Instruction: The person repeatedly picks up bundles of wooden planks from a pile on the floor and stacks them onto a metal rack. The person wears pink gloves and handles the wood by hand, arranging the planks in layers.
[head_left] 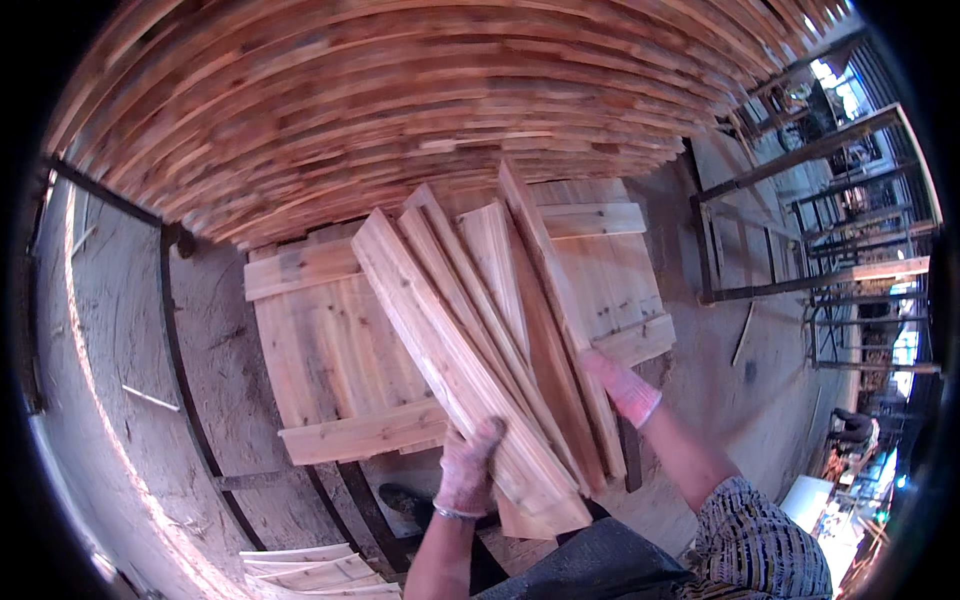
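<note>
Several loose wooden boards (450, 335) slant across the middle, fanned apart at their far ends and tilted away from me. My left hand (468, 468), in a pale work glove, is closed on the near left edge of the bundle, its thumb over the leftmost board. On the right side of the bundle, my right hand (622, 388), in a pinkish-white glove, grips the outermost board, which stands on edge; its fingertips are partly hidden. Beneath the boards lies a flat wooden panel (335, 350) with crosswise battens, its centre covered by them.
A tall stack of planks (420, 110) fills the far side. Dark metal rails (185, 370) run along the left floor, and a metal frame (800, 165) stands at right. More thin boards (310, 570) lie low at left. A thin stick (150, 397) lies on the floor.
</note>
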